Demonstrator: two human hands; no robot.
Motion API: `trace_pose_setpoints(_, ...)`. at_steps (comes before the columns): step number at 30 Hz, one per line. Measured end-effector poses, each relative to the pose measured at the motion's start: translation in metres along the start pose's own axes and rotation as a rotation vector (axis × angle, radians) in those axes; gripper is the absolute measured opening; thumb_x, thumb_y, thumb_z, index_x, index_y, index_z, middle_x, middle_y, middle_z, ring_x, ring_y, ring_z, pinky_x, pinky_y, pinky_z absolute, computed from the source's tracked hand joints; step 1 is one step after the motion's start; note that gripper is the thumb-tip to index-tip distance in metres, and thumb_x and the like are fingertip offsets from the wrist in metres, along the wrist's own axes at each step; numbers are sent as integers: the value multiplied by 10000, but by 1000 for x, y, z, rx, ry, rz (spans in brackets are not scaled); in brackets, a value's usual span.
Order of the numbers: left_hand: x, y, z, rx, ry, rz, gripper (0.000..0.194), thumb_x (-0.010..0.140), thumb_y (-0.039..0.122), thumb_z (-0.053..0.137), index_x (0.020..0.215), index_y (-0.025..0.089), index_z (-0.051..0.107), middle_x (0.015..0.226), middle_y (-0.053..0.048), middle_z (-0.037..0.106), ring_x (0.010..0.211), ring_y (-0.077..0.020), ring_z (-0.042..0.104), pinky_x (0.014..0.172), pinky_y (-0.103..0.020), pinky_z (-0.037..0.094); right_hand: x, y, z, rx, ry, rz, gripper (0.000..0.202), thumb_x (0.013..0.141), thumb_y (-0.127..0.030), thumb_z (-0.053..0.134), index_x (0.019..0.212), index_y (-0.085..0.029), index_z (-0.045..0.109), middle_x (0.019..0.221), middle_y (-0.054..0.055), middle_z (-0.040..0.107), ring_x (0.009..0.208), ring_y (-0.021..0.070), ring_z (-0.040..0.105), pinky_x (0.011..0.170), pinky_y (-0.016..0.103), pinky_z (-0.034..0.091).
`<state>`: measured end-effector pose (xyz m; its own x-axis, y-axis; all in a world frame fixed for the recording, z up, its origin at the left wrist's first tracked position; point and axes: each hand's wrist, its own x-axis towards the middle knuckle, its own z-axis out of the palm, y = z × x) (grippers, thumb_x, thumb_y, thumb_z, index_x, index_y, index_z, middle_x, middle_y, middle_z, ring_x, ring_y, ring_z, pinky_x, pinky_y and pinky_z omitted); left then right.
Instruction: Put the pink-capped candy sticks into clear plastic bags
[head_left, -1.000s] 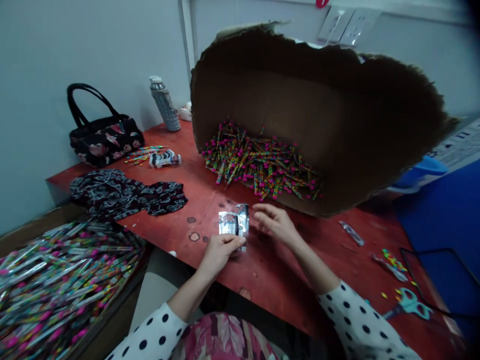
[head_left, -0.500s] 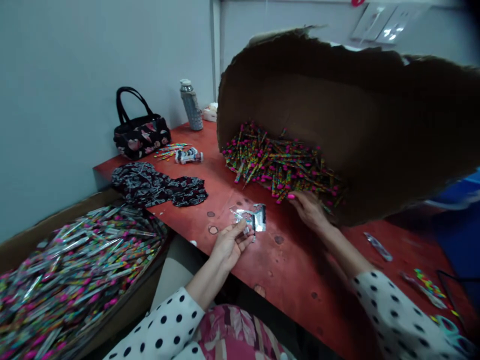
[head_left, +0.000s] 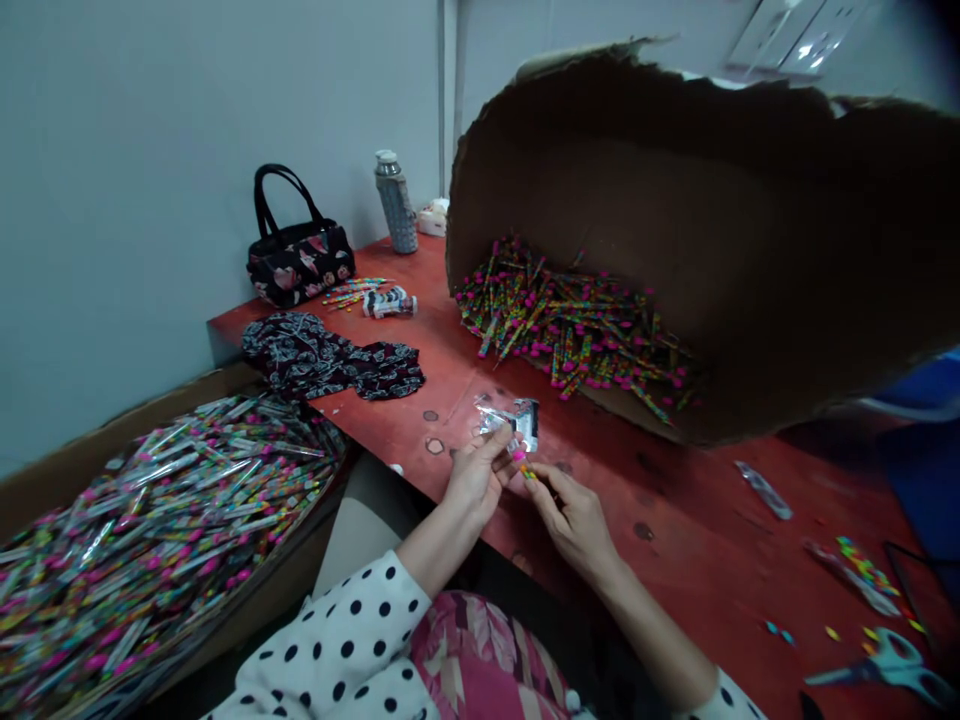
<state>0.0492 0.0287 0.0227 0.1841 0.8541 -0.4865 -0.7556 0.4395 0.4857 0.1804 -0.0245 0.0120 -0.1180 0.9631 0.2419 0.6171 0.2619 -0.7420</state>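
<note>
My right hand (head_left: 574,517) pinches a slim multicoloured pencil (head_left: 529,471) with a pink end, held just in front of my left fingertips. My left hand (head_left: 476,478) is closed, thumb against fingers, on what looks like a clear plastic wrapper, mostly covered by the fingers. Beyond the hands a shiny silver packet (head_left: 528,424) lies on the red table (head_left: 622,580). Many similar pencils (head_left: 555,325) with pink ends lie loose inside a large cardboard box (head_left: 675,190), tipped on its side toward me.
At lower left, an open carton (head_left: 225,620) holds many wrapped pencils (head_left: 172,510). A patterned cloth (head_left: 322,358), a floral handbag (head_left: 300,265) and a flask (head_left: 396,205) are at the table's far left. Scissors (head_left: 885,670), a clear wrapper (head_left: 763,490) and small coloured pieces (head_left: 866,565) lie right.
My right hand has come back from the tipped box's pencils to my left hand, bringing one pencil. The left hand stays near the silver packet. The view has shifted slightly.
</note>
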Motion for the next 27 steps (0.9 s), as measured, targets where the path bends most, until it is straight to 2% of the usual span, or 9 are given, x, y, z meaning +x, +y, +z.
trace_pose_setpoints(6, -7, -7, 2, 57, -23, 98, 214, 626, 216, 750, 740, 104, 607, 701, -33, 651, 585, -93, 589, 578, -211, 506, -4, -6, 0, 40, 48, 30, 219, 875, -269, 457, 1025, -202, 600, 925, 50, 680, 802, 169, 637, 706, 252, 474)
trace_pose_setpoints(11, -8, -9, 2, 78, -13, 104, 233, 621, 253, 752, 729, 109, 605, 730, -39, 653, 599, -91, 586, 577, -209, 496, -7, -9, 0, 70, 73, 28, 218, 871, -264, 462, 1028, -202, 599, 928, 50, 682, 807, 169, 639, 716, 252, 479)
trace_pose_setpoints(16, -13, -15, 4, 126, -60, 102, 271, 578, 263, 775, 723, 113, 602, 671, -14, 633, 590, -99, 588, 597, -230, 491, -10, -6, -2, 100, 90, 103, 211, 860, -287, 487, 1040, -216, 570, 895, 44, 678, 770, 171, 638, 694, 269, 483)
trace_pose_setpoints(19, -16, -26, 3, 204, -60, 130, 272, 577, 259, 774, 734, 115, 604, 656, -1, 620, 554, -89, 570, 552, -212, 465, -9, -4, -1, 262, 122, 231, 229, 836, -328, 531, 1039, -226, 501, 763, 8, 658, 625, 149, 618, 575, 248, 481)
trace_pose_setpoints(23, -16, -32, 0, 284, -149, 91, 238, 646, 312, 722, 695, 118, 592, 563, 21, 562, 454, -81, 504, 443, -205, 397, -7, -3, 2, 618, 101, 377, 247, 787, -382, 597, 909, -234, 441, 621, -56, 575, 459, 101, 526, 416, 196, 421)
trace_pose_setpoints(25, -15, -28, -1, 265, -139, 114, 232, 659, 318, 710, 696, 122, 592, 592, 11, 577, 483, -88, 522, 459, -206, 399, -9, -4, 2, 795, 41, 419, 288, 766, -390, 621, 912, -232, 431, 629, -61, 560, 471, 96, 533, 409, 189, 425)
trace_pose_setpoints(27, -14, -22, -1, 222, -99, 194, 216, 654, 296, 717, 708, 122, 601, 650, -2, 602, 572, -97, 565, 536, -203, 429, -13, -4, 3, 905, -21, 452, 299, 762, -391, 627, 919, -222, 437, 646, -53, 561, 481, 93, 542, 403, 183, 426)
